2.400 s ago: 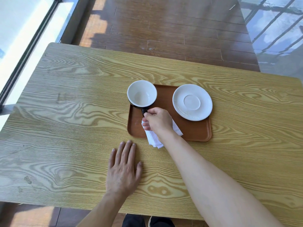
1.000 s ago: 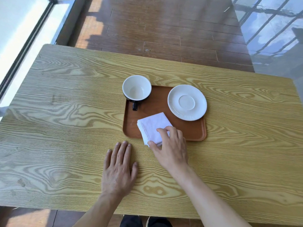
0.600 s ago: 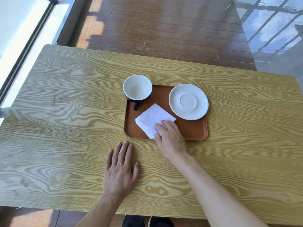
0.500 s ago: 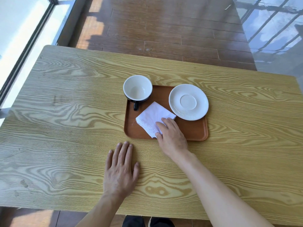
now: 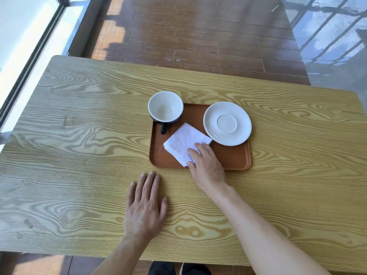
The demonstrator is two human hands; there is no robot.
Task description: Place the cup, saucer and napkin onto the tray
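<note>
- Since a second ago, napkin (image 5: 185, 142) is sitting further in on tray (image 5: 232, 159), turned diamond-wise; right hand (image 5: 206, 165) has followed it.
- Right fingers (image 5: 195, 150) are resting flat on its near corner, spread, clamping nothing.
- Napkin is lying up-left of those fingers, between cup (image 5: 165, 107) and saucer (image 5: 227, 123).
- Left hand (image 5: 146, 205) is lying flat on worktop (image 5: 79, 155), fingers apart.

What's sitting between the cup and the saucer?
Only bare tray, seen from the head camera; the napkin lies nearer than the cup and saucer.
</note>
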